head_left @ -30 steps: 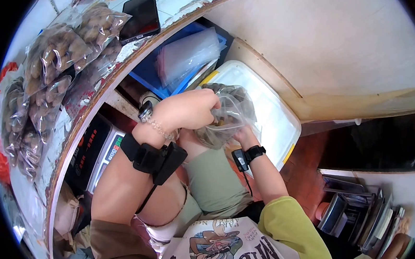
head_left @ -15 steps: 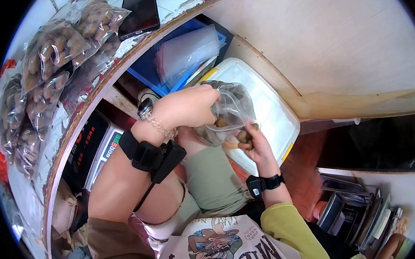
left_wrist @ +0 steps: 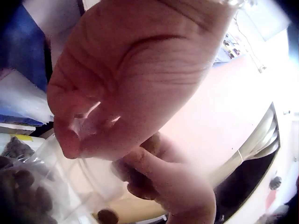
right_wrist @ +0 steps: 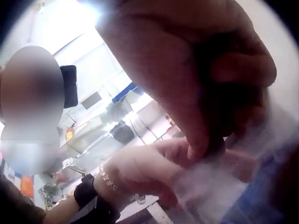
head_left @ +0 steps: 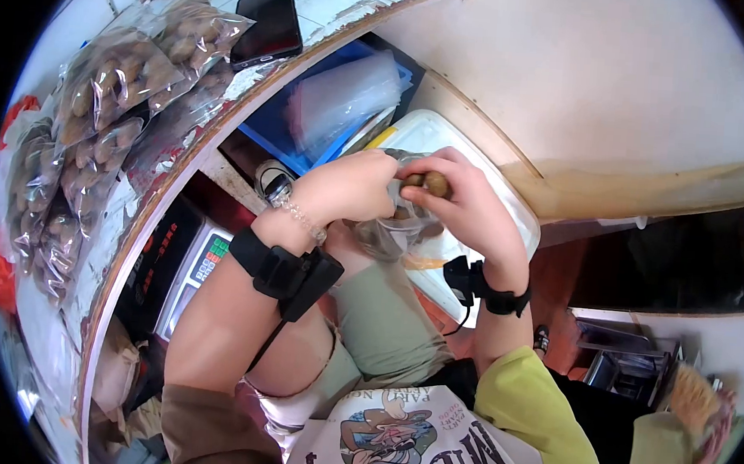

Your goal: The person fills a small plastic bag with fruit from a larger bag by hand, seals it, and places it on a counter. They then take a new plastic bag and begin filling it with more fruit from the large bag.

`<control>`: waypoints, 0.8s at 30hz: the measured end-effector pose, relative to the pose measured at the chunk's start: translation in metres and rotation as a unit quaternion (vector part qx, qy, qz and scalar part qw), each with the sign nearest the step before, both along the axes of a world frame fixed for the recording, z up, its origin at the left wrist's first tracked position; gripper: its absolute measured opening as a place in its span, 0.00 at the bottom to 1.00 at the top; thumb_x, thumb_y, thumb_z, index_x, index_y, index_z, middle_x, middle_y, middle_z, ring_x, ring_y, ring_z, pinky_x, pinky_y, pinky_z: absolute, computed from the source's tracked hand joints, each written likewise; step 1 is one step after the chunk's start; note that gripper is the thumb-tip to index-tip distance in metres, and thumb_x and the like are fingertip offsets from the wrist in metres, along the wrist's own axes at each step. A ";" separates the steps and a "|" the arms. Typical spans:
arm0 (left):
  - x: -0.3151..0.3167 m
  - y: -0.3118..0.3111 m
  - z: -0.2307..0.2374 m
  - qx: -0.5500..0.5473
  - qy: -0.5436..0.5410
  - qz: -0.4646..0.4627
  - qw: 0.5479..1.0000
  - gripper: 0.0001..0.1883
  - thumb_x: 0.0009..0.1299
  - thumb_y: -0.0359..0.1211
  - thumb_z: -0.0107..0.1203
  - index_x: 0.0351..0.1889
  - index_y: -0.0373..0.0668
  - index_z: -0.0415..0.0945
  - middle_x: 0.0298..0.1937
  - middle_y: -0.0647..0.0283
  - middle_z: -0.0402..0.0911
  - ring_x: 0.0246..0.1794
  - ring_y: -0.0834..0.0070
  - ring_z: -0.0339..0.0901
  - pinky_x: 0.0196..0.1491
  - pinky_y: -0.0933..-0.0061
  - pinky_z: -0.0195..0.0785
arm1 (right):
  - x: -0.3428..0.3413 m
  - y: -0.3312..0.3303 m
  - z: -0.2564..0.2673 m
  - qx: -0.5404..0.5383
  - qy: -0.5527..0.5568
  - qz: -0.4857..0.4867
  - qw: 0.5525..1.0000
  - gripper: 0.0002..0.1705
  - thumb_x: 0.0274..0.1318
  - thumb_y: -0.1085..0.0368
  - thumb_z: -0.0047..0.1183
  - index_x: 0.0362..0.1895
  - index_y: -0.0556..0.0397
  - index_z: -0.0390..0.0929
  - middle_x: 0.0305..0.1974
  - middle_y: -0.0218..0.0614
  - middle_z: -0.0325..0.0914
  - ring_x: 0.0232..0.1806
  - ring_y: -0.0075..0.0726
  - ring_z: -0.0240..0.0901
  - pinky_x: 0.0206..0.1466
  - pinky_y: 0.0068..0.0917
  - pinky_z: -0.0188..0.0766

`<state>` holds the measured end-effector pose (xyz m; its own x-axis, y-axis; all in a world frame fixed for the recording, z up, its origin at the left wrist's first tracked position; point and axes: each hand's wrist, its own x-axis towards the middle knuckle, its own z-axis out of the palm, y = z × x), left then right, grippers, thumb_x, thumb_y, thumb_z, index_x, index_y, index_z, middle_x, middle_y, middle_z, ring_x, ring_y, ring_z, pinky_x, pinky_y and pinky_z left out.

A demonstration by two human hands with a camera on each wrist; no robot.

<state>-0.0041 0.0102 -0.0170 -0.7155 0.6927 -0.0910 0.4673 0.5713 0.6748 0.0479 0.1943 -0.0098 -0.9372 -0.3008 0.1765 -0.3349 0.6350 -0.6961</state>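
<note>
Near the person's knee is a clear plastic bag (head_left: 382,240) part filled with brown, egg-shaped, nut-like pieces, which also show through the plastic (left_wrist: 46,179) in the left wrist view. Its upper edge is pinched between the thumb and fingers of my left hand (head_left: 349,187). Over the bag's mouth, my right hand (head_left: 481,212) holds several loose brown pieces (head_left: 427,182) in curled fingers. The left wrist view has these pieces (left_wrist: 135,182) below my left hand, and another brown piece (left_wrist: 107,216) lower down beside the bag.
A white lidded box (head_left: 512,209) with yellow clips stands behind the hands. Left of it, a blue crate (head_left: 267,134) holds flat plastic bags (head_left: 347,101). Filled bags (head_left: 110,84) and a phone (head_left: 268,26) lie on the counter. A scale (head_left: 192,275) sits below it.
My right hand came out from beside the bag with brown pieces, then rose to the bag's mouth. My left hand keeps its pinch on the bag. Another person at lower right has shifted.
</note>
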 end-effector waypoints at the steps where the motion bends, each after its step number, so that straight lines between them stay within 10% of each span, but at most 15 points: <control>1: -0.004 0.001 -0.001 -0.011 -0.038 0.000 0.999 0.15 0.55 0.31 0.55 0.38 0.31 0.78 0.39 0.46 0.79 0.44 0.53 0.78 0.47 0.61 0.71 | -0.004 -0.008 0.001 0.018 -0.035 -0.011 0.999 0.14 0.53 0.64 0.62 0.44 0.54 0.80 0.38 0.40 0.72 0.39 0.40 0.71 0.47 0.31 0.68; 8: -0.018 -0.002 -0.011 0.011 -0.137 0.044 0.989 0.12 0.53 0.28 0.56 0.34 0.29 0.77 0.23 0.52 0.79 0.24 0.65 0.79 0.30 0.68 0.71 | -0.016 -0.016 -0.004 0.026 -0.044 0.012 0.999 0.16 0.53 0.65 0.60 0.46 0.53 0.79 0.38 0.43 0.77 0.37 0.43 0.73 0.44 0.33 0.70; 24: 0.000 0.012 0.016 0.020 -0.182 0.062 0.981 0.26 0.55 0.26 0.55 0.55 0.31 0.70 0.39 0.56 0.78 0.32 0.74 0.77 0.37 0.75 0.70 | -0.027 0.001 -0.010 0.240 0.084 0.024 0.967 0.08 0.40 0.69 0.56 0.29 0.53 0.84 0.27 0.47 0.79 0.34 0.54 0.77 0.36 0.43 0.75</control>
